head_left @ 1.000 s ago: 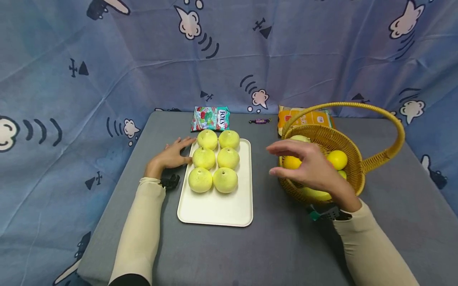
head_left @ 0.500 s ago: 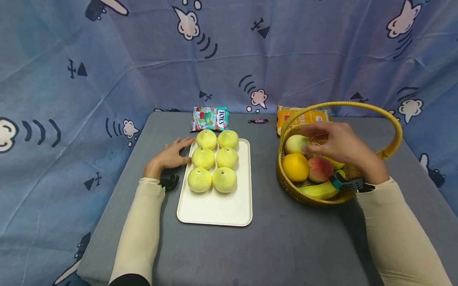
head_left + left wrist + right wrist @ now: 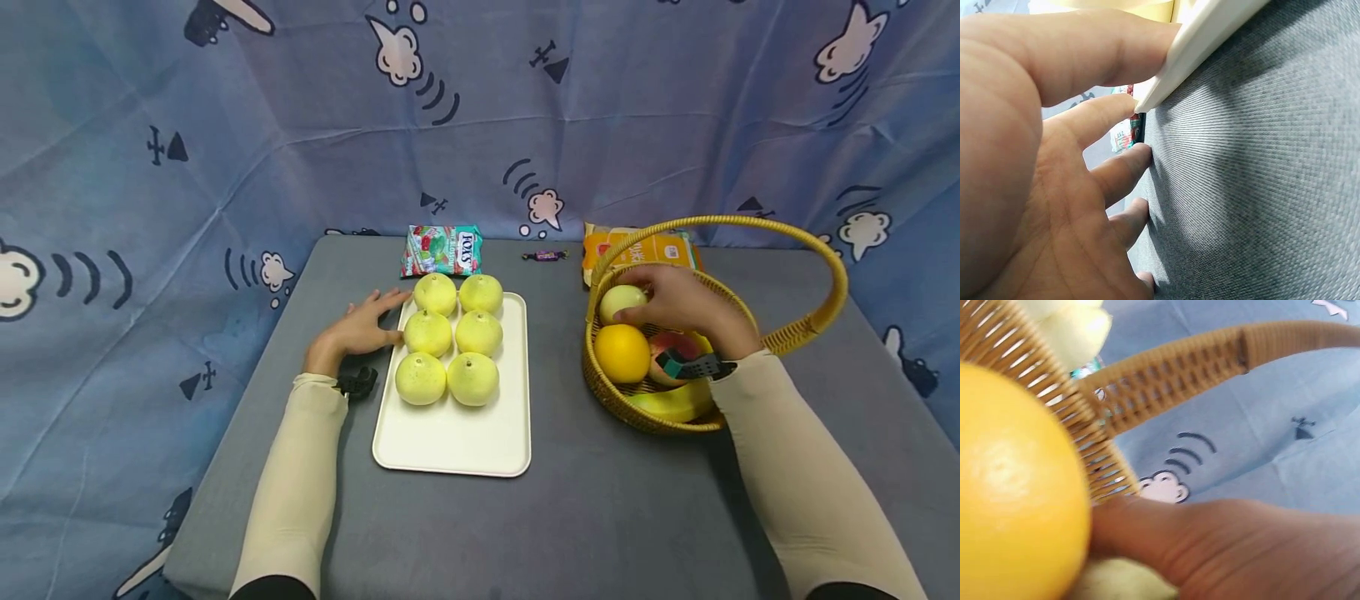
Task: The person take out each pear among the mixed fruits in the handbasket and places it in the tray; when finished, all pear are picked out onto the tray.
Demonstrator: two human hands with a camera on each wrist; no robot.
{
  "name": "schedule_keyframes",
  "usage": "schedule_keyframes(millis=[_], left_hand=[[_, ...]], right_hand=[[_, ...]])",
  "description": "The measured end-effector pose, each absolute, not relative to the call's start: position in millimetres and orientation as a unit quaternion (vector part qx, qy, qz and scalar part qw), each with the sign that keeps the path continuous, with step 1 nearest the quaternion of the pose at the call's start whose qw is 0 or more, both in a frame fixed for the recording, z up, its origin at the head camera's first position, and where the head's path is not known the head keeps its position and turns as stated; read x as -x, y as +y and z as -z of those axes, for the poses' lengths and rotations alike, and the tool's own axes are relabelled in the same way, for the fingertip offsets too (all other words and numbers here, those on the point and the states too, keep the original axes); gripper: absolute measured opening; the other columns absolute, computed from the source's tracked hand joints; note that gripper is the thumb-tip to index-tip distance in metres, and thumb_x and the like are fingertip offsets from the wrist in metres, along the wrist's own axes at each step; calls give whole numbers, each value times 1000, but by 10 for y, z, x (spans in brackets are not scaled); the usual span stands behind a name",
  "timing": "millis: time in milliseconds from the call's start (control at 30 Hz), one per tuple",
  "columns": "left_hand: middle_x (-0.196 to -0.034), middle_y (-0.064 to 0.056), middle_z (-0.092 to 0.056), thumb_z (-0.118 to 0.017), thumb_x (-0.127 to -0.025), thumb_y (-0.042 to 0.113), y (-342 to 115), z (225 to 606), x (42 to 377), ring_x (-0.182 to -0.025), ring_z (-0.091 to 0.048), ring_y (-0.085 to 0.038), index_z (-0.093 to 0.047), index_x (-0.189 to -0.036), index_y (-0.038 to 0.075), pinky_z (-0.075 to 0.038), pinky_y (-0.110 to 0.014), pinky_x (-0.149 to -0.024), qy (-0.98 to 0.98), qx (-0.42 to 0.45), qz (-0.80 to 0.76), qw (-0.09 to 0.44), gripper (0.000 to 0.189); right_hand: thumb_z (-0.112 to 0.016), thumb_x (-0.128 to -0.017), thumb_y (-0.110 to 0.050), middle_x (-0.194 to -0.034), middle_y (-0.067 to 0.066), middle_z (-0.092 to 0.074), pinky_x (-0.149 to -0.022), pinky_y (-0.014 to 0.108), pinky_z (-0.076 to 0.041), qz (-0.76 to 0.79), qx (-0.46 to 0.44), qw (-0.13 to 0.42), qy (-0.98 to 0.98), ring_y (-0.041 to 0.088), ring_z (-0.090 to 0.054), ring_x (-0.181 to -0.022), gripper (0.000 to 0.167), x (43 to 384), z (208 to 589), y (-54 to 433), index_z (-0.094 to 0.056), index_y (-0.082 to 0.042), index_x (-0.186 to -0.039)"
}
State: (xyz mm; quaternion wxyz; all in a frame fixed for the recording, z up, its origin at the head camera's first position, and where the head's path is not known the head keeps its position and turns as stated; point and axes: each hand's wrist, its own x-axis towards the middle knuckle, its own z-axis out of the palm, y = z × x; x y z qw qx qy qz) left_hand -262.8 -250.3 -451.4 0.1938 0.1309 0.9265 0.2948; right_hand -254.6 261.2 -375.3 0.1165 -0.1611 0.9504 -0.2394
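My left hand [image 3: 362,323] has its fingers spread, with the thumb and a fingertip touching the left rim of the white tray [image 3: 450,442]. Several yellow-green round fruits [image 3: 472,379] sit in two columns on that tray. Inside the wicker basket [image 3: 607,397], my right hand [image 3: 678,302] curls its thumb and fingers around a pale green round fruit [image 3: 619,303]. An orange [image 3: 622,353] lies just in front of it, large in the right wrist view. A peach [image 3: 663,342], partly hidden by the wrist strap, and a banana [image 3: 671,404] lie nearby in the basket.
The basket's tall handle [image 3: 828,275] arches over the right arm. Behind stand a FOX'S candy bag [image 3: 441,251], a small purple wrapped candy [image 3: 545,256] and an orange packet [image 3: 600,242]. A patterned curtain [image 3: 480,108] hangs behind the grey table [image 3: 570,517].
My right hand first drew back right over the basket, then came down left onto the pale green fruit. The left hand has kept its place at the tray.
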Motion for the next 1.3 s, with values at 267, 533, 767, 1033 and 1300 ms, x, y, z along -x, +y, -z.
schedule_keyframes(millis=[267,533,767,1033,1300], left_hand=[[-185,-14,-14,-68,-103,24,-2508,4510,2622,-171,4,-46,-27,-177,23,12,-77,-130,924,-135,-299,195,84],[-185,-14,-14,-67,-102,24,-2494,4514,2617,-171,4,-45,-27,-176,23,12,-76,-131,923,-134,-302,196,85],[-185,-13,-15,-69,-101,24,-2486,4518,2617,-171,4,-44,-28,-176,23,12,-76,-130,922,-136,-303,197,86],[-185,-14,-15,-69,-100,23,-2499,4517,2623,-171,3,-45,-28,-176,23,12,-77,-130,922,-134,-304,196,86],[-185,-14,-15,-70,-100,24,-2515,4524,2642,-171,3,-46,-28,-176,23,13,-78,-129,923,-136,-304,195,87]], right_hand=[[-85,-97,-39,-146,29,-63,-105,64,-54,245,118,151,950,43,-61,-120,74,2569,3845,2611,-56,0,-153],[-86,-95,-37,-137,31,-63,-88,54,-58,255,97,105,956,41,-64,-107,78,2476,3809,2690,-51,0,-154],[-88,-94,-36,-138,29,-66,-80,40,-56,300,95,40,948,44,-67,-114,81,2171,3700,2745,-51,-13,-163],[-90,-93,-25,-144,19,-64,-82,2,-46,366,107,-36,924,19,-69,-116,76,1716,3531,2703,-54,-15,-160],[-90,-87,1,-141,-2,-62,-92,7,-56,447,193,-55,872,4,-68,-109,78,1315,3445,2495,-60,-19,-156]])
